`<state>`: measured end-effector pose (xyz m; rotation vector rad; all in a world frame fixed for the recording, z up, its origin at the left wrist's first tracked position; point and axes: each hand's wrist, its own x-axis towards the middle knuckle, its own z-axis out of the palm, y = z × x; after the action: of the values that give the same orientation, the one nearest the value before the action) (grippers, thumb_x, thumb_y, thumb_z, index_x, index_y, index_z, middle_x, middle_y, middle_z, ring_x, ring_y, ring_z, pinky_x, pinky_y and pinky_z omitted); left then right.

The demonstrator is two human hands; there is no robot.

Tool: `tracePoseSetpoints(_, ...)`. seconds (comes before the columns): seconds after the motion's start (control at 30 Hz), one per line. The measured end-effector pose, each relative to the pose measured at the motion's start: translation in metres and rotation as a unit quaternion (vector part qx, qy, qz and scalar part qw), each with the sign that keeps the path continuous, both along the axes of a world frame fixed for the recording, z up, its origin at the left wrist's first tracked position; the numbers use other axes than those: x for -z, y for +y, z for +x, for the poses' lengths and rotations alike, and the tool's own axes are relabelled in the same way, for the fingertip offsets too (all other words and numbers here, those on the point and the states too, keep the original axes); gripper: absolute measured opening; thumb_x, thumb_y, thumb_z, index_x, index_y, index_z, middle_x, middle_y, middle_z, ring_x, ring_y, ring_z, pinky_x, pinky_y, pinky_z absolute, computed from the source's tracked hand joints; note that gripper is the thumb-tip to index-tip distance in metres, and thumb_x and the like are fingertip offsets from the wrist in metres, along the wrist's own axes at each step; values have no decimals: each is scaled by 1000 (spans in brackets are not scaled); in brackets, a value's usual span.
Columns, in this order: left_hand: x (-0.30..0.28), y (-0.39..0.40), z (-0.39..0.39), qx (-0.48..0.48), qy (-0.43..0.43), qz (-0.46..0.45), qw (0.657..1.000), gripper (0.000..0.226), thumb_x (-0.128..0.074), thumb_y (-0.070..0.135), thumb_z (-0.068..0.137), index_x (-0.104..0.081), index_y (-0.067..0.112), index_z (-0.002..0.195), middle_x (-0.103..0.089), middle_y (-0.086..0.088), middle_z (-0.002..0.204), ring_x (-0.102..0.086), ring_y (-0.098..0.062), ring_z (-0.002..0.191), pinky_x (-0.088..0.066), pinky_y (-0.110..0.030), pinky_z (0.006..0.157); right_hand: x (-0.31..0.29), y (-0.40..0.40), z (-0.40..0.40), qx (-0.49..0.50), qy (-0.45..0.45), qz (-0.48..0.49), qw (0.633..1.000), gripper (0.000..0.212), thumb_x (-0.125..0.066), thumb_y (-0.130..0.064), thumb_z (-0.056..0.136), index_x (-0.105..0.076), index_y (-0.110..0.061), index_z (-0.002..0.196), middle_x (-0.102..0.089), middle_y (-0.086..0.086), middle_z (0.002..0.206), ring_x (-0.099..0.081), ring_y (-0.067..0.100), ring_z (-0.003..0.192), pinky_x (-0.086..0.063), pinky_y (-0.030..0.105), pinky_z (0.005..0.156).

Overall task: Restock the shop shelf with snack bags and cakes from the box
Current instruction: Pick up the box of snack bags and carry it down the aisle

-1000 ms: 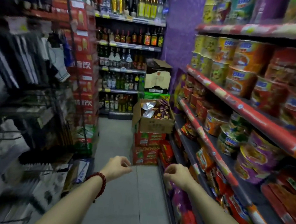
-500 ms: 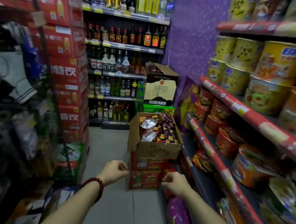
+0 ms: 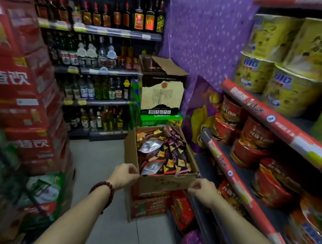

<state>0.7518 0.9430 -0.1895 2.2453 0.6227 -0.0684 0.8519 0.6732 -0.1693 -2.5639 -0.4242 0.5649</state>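
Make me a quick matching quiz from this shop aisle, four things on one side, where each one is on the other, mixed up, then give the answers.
Things:
1. cardboard box
2. bead bracelet
3. yellow noodle tubs
4. liquor bottles

Places:
A. back shelves at the aisle's end
B. upper shelf on the right
C. on stacked red cartons, full of snack bags
D. wrist of the left hand

Pairs: 1-C, 2-D, 3-B, 4-A

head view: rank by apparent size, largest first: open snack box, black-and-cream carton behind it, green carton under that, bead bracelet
1. Snack box
2. Black-and-cream carton, though it stands farther back, so the order of these two is unsure
3. Green carton, mostly hidden; only a strip shows
4. Bead bracelet, nearest the camera yet clearly smallest
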Motion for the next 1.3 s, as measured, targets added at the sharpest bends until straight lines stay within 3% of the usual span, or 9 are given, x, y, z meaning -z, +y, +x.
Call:
tracePoseSetpoints(0.23, 4, 38, 95, -35, 18, 7, 999, 19, -65, 23, 86, -65, 12, 101, -62, -1, 95, -55, -13, 89, -40, -22, 75, 14, 48, 120, -4, 32, 36, 999, 14, -65, -28, 86, -68, -15, 91, -66, 3, 97, -62, 17, 95, -47, 26, 73)
tracePoseSetpoints(0.47, 28, 71, 158, -66, 21, -21, 997, 27, -66, 24, 86, -62, 7, 107, -59, -3, 91, -58, -20, 90, -46, -30, 80, 38, 82, 199, 33, 13, 90, 995, 19, -63, -22, 89, -63, -10, 103, -63, 5, 90, -57, 17, 85, -43, 26, 74)
tracePoseSetpoints(0.57, 51, 87, 182, -75, 33, -36, 996, 29, -67, 23, 85, -61, 6, 108, -59, -5, 93, -60, -26, 97, -47, -33, 84, 57, 91, 224, 63, 4, 111, 992, 32, -62, -22, 90, -59, -5, 117, -64, 11, 106, -59, 24, 100, -38, 23, 80)
tracePoseSetpoints(0.67, 81, 101, 204, -100, 38, -59, 993, 34, -68, 23, 84, -58, 5, 111, -63, -12, 105, -59, -28, 101, -46, -33, 87, 80, 95, 248, 97, -24, 128, 987, 36, -63, -22, 90, -57, -2, 119, -64, 14, 116, -58, 28, 110, -40, 25, 84)
tracePoseSetpoints(0.87, 134, 104, 234, -144, 23, -91, 985, 61, -71, 29, 82, -44, 1, 129, -58, -15, 121, -56, -32, 111, -44, -31, 87, 122, 89, 273, 147, -41, 145, 978, 40, -61, -27, 91, -54, -4, 122, -60, 15, 122, -55, 30, 115, -42, 34, 91)
tracePoseSetpoints(1.0, 163, 103, 238, -167, 7, -105, 980, 85, -69, 50, 76, -34, 8, 142, -44, -16, 140, -48, -33, 123, -42, -46, 104, 144, 87, 275, 154, -29, 170, 973, 40, -61, -28, 91, -54, -7, 124, -61, 12, 119, -55, 25, 113, -44, 33, 91)
tracePoseSetpoints(1.17, 177, 87, 229, -185, -2, -64, 981, 88, -66, 39, 83, -15, 13, 150, -27, -19, 150, -30, -37, 137, -29, -48, 112, 163, 89, 272, 173, 0, 185, 967, 42, -66, -17, 87, -53, -8, 126, -63, 5, 102, -59, 20, 101, -47, 32, 89)
tracePoseSetpoints(1.3, 194, 85, 223, -212, -8, -125, 969, 89, -63, 46, 84, -11, 18, 151, -28, -13, 153, -31, -35, 138, -30, -49, 112, 173, 88, 273, 169, 22, 170, 971, 52, -71, -19, 83, -52, -10, 131, -66, 11, 113, -59, 27, 110, -46, 36, 96)
